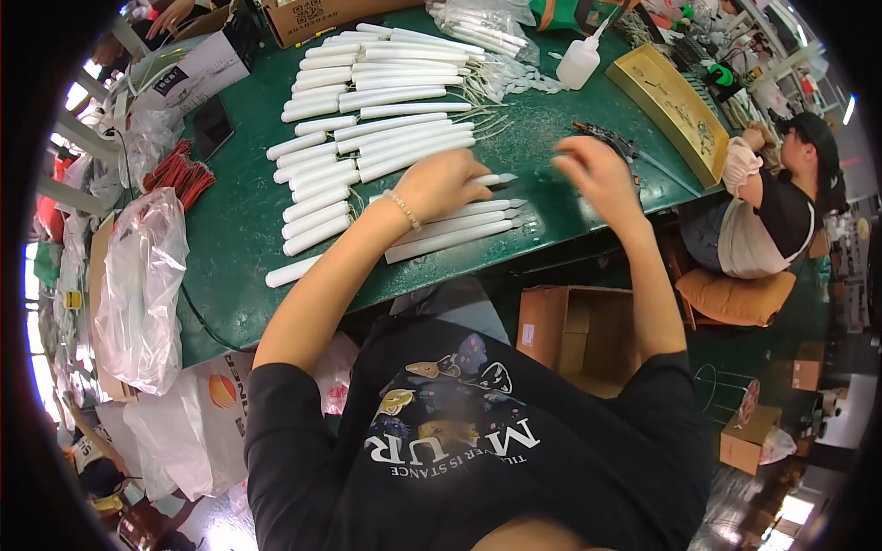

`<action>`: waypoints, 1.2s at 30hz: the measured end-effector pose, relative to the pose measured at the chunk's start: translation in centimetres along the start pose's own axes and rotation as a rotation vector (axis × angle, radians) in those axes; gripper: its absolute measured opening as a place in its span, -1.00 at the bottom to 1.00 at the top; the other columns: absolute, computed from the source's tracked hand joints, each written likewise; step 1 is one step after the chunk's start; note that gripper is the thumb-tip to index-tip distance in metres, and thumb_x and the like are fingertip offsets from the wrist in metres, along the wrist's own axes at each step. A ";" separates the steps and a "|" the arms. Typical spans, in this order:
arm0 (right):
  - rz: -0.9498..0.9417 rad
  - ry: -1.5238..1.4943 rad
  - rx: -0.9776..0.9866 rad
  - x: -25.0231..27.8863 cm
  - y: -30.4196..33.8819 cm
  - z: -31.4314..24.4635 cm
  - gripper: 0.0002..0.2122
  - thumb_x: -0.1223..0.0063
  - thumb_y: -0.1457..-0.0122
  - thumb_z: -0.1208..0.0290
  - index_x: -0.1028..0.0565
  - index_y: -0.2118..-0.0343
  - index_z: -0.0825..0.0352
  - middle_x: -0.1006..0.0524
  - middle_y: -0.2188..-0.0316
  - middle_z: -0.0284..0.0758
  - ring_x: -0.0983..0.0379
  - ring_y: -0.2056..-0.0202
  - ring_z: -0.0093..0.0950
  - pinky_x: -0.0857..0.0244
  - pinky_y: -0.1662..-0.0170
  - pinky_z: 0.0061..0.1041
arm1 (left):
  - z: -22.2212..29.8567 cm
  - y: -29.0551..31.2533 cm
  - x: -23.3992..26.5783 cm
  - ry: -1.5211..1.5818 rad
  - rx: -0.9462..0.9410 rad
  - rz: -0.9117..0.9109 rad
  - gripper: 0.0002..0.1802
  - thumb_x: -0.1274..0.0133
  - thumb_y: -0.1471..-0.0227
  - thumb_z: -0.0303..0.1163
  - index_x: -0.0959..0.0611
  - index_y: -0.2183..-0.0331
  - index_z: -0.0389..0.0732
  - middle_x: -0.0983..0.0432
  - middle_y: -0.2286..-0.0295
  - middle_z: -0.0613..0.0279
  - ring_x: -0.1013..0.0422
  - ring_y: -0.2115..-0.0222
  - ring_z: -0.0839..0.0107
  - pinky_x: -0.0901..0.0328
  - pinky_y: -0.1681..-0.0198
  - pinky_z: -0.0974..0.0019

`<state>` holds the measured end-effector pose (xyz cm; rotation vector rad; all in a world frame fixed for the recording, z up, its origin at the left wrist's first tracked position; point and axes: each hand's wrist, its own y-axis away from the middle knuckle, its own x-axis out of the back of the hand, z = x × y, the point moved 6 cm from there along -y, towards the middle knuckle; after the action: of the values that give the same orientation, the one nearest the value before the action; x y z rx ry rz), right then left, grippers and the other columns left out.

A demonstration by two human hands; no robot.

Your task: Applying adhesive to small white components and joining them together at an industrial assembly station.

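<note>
Just nearer me than the left hand [446, 186] lie tipped candles [455, 227]; its fingers clasp another candle [493, 180]. Beside it, the right hand [597, 176] is blurred, fingers apart. I judge this tip-fitting; next needs steady alignment.

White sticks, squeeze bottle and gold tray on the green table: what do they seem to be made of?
White sticks: plastic or wax, perhaps; smooth, uniform, softly shiny, but the look leaves it open.
Squeeze bottle: probably plastic; its milky wall looks translucent.
Gold tray: maybe coated cardboard or metal; thin, straight walls, golden surface, but I can't tell which.
</note>
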<state>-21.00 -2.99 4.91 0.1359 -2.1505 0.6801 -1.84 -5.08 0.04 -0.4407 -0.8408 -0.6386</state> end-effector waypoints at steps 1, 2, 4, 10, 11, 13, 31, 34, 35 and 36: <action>0.093 0.007 -0.149 1.8 0.9 1.1 -0.84 -0.05 -0.04 0.42 -0.42 0.37 0.40 -0.42 0.51 -0.29 -0.37 0.49 -0.46 -0.24 0.37 -0.51 | 0.4 0.5 0.6 -0.078 -0.015 0.065 -0.68 -0.10 0.15 -0.27 -0.60 0.32 -0.26 -0.44 0.46 0.07 -0.37 0.38 0.10 -0.27 0.29 0.23; 0.203 0.131 -0.275 3.6 1.9 2.1 -0.84 -0.08 -0.02 0.40 -0.41 0.40 0.39 -0.41 0.50 -0.28 -0.37 0.47 -0.40 -0.24 0.37 -0.48 | 0.6 0.7 0.9 -0.079 -0.019 0.065 -0.68 -0.10 0.15 -0.27 -0.60 0.32 -0.26 -0.44 0.46 0.07 -0.37 0.38 0.10 -0.27 0.29 0.23; 0.340 0.649 -0.251 6.0 4.6 4.4 -0.74 -0.12 0.02 0.32 -0.38 0.36 0.40 -0.42 0.44 -0.19 -0.37 0.37 -0.23 -0.23 0.32 -0.38 | 1.8 0.8 2.9 -0.083 -0.119 0.293 -0.73 -0.09 0.14 -0.31 -0.59 0.36 -0.28 -0.43 0.45 0.08 -0.36 0.39 0.12 -0.26 0.29 0.22; 0.129 0.460 -0.733 5.2 6.5 9.2 -0.55 -0.11 0.08 0.09 -0.38 0.35 0.46 -0.47 0.45 -0.09 -0.41 0.37 -0.18 -0.25 0.28 -0.36 | 1.4 -1.7 1.7 -0.611 -0.086 0.440 -0.95 -0.03 0.23 -0.49 -0.51 0.63 -0.23 -0.38 0.51 0.15 -0.35 0.41 0.20 -0.29 0.30 0.23; 0.105 0.418 -0.750 5.1 6.4 9.5 -0.56 -0.07 0.09 0.11 -0.39 0.35 0.47 -0.48 0.44 -0.07 -0.42 0.36 -0.15 -0.26 0.27 -0.34 | 1.3 -2.2 1.4 -0.658 -0.060 0.395 -0.96 -0.01 0.24 -0.50 -0.51 0.62 -0.24 -0.39 0.51 0.14 -0.36 0.40 0.20 -0.30 0.30 0.23; 0.051 0.347 -0.820 5.0 6.2 10.2 -0.60 0.01 0.13 0.18 -0.41 0.38 0.50 -0.49 0.44 -0.02 -0.43 0.33 -0.13 -0.25 0.24 -0.32 | 1.7 -3.1 1.1 -0.679 -0.038 0.336 -0.94 0.05 0.24 -0.53 -0.52 0.61 -0.27 -0.39 0.50 0.11 -0.37 0.38 0.21 -0.31 0.32 0.24; 0.080 -0.897 -0.745 -4.6 -1.6 5.1 -0.71 -0.03 0.02 0.52 -0.31 0.20 0.37 -0.45 0.27 -0.28 -0.47 0.28 -0.48 -0.33 0.36 -0.63 | 0.1 -3.1 1.9 -0.170 0.043 0.323 -0.78 0.04 0.14 -0.50 -0.54 0.33 -0.25 -0.38 0.41 0.03 -0.36 0.37 0.13 -0.29 0.29 0.20; 0.048 -0.898 -0.777 -5.1 -2.6 5.1 -0.69 -0.06 -0.01 0.49 -0.28 0.17 0.36 -0.45 0.22 -0.26 -0.49 0.29 -0.46 -0.37 0.34 -0.62 | 0.4 -3.3 2.2 -0.022 0.010 0.319 -0.78 0.04 0.14 -0.48 -0.57 0.34 -0.27 -0.38 0.41 0.02 -0.36 0.38 0.14 -0.27 0.28 0.22; 0.053 -0.938 -0.774 -5.0 -2.8 4.7 -0.69 -0.05 -0.02 0.50 -0.27 0.17 0.37 -0.45 0.24 -0.26 -0.49 0.31 -0.45 -0.38 0.35 -0.62 | 0.5 -3.5 2.3 0.027 -0.013 0.325 -0.78 0.03 0.15 -0.47 -0.57 0.36 -0.28 -0.38 0.42 0.02 -0.36 0.39 0.14 -0.27 0.27 0.23; 0.054 -0.980 -0.769 -5.2 -2.9 4.3 -0.69 -0.05 -0.02 0.50 -0.26 0.17 0.38 -0.46 0.27 -0.25 -0.50 0.33 -0.44 -0.40 0.36 -0.62 | 0.4 -3.4 2.4 0.024 -0.017 0.329 -0.78 0.03 0.15 -0.47 -0.57 0.36 -0.28 -0.38 0.42 0.02 -0.36 0.39 0.14 -0.27 0.27 0.23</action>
<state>-19.78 -8.39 0.12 -0.0211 -3.1959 -0.3316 -3.20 -8.16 2.55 -0.5712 -0.7204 -0.3459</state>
